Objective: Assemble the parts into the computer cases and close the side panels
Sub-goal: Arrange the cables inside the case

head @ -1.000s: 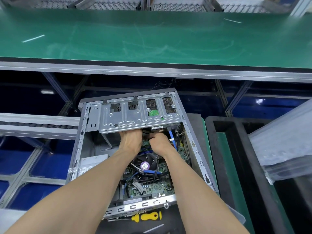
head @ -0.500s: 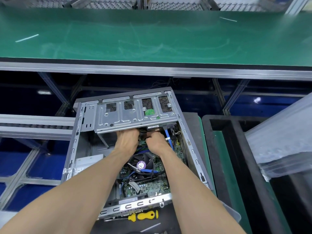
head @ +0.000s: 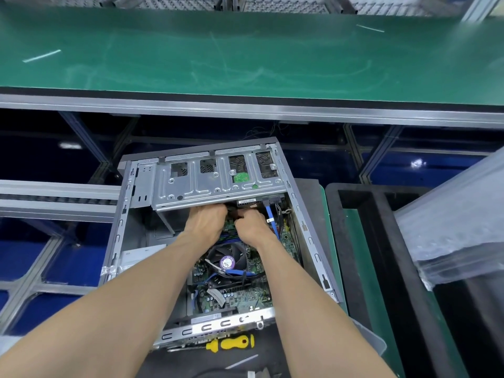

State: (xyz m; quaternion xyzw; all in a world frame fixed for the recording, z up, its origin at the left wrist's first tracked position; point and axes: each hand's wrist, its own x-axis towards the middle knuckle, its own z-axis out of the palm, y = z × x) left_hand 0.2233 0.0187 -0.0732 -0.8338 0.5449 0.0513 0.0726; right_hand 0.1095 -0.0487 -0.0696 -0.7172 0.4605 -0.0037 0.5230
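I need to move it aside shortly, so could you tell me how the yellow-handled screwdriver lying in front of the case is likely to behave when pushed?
The screwdriver looks stiff and light. Its rounded yellow handle lies flat on the dark mat, so a sideways nudge may well roll it. It lies right beside the computer case, which would probably stop it rolling that way.

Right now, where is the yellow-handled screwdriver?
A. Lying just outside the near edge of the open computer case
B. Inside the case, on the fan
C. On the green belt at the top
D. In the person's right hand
A: the yellow-handled screwdriver lies on the dark surface beside the near edge of the open computer case, while both hands work deep inside under the metal drive cage.
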